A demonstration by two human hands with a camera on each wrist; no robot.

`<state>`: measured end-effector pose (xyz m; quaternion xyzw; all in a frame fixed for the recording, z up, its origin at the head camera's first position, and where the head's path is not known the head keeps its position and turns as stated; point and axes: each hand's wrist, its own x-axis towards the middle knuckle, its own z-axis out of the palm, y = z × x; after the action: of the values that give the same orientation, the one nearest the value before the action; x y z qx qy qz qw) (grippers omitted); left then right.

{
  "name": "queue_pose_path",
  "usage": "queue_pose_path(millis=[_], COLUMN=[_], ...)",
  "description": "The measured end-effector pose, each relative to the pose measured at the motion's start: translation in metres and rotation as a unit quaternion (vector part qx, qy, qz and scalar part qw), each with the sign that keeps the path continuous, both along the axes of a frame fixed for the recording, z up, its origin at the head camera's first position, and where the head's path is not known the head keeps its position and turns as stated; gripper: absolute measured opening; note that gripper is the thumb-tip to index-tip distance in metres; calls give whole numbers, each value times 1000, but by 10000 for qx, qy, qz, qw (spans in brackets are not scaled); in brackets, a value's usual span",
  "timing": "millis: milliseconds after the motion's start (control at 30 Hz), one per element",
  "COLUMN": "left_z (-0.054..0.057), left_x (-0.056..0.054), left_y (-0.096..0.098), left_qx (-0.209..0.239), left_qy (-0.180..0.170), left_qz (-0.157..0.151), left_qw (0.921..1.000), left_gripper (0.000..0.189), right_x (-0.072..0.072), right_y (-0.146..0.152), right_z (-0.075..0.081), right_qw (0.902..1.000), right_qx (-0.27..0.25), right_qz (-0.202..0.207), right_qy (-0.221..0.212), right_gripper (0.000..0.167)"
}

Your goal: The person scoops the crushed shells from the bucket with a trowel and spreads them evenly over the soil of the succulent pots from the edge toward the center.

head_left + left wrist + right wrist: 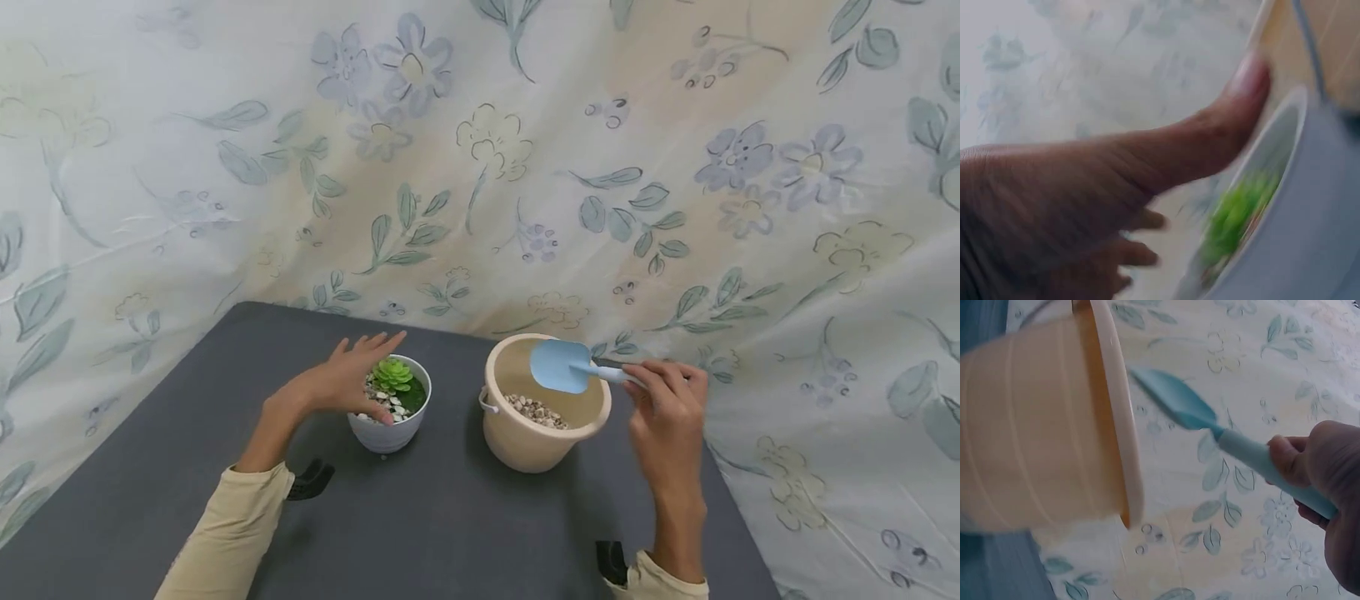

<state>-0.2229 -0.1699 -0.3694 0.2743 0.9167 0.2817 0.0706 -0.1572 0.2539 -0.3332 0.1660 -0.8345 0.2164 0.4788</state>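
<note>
My right hand (pixel 670 417) grips the white handle of a light blue trowel (pixel 561 366), whose blade hovers over the mouth of a beige bucket (pixel 528 450). In the right wrist view the trowel (pixel 1175 397) is apart from the bucket's rim. Pebbles (pixel 536 410) lie in the bottom of the bucket. At the left, my left hand (pixel 333 385) spreads thumb and fingers over the near side of a white plant pot (pixel 386 437); contact cannot be told. Inside the pot are a green succulent (pixel 392 375), moss and pale stones. The left wrist view is blurred.
Both containers stand on a dark grey table (pixel 420 533), the bucket right of the pot. A white handle (pixel 487 402) hangs at the bucket's left side. Behind the table hangs a floral cloth (pixel 480 167).
</note>
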Motion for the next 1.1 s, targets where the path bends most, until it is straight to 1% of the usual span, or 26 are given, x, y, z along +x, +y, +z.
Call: queue_pose_path(millis=[100,233,333,400,467,500,600,667,733,833,900,1000,1100], left_z=[-1,-2,-6,-10,-14,-17,-26,-31,-33,-33,-32,-32,-31], left_x=[2,6,8,10,12,13,16,18,18,18,18,18,17], left_y=[28,64,87,101,112,117,127,131,133,137,139,142,146], left_qx=[434,955,1232,1286,1312,1304,1236,1249,1272,1305,1289,1283,1340], left_qy=[538,1007,1136,1196,1159,1139,1154,1185,1252,1271,1250,1175,1122], left_qz=[25,-31,-67,-75,-36,-10,131,219,270,282,278,284,231], left_qw=[9976,9903,9858,9844,9846,9849,9855,9848,9836,9829,9834,9843,9843], left_gripper=[113,100,96,92,90,89,84,83,81,80,80,81,80], right_x=[-5,-16,-26,-32,-39,-42,-51,-55,-59,-63,-65,-67,-68], right_y=[8,10,7,3,0,-2,-9,-12,-14,-16,-16,-18,-17], right_z=[5,9,9,8,7,6,5,6,5,2,-1,-6,-10], right_qw=[9985,9913,9845,9808,9769,9746,9611,9468,9336,9188,9125,9041,9002], right_qx=[454,1168,1658,1873,2046,2116,2425,2748,3038,3354,3467,3593,3638], right_qz=[-256,-542,-522,-476,-444,-446,-521,-645,-762,-865,-875,-865,-885], right_qy=[-160,-283,-235,-260,-428,-586,-1211,-1547,-1740,-1891,-1989,-2146,-2226], right_gripper=[15,17,16,17,17,17,14,10,8,15,19,19,17])
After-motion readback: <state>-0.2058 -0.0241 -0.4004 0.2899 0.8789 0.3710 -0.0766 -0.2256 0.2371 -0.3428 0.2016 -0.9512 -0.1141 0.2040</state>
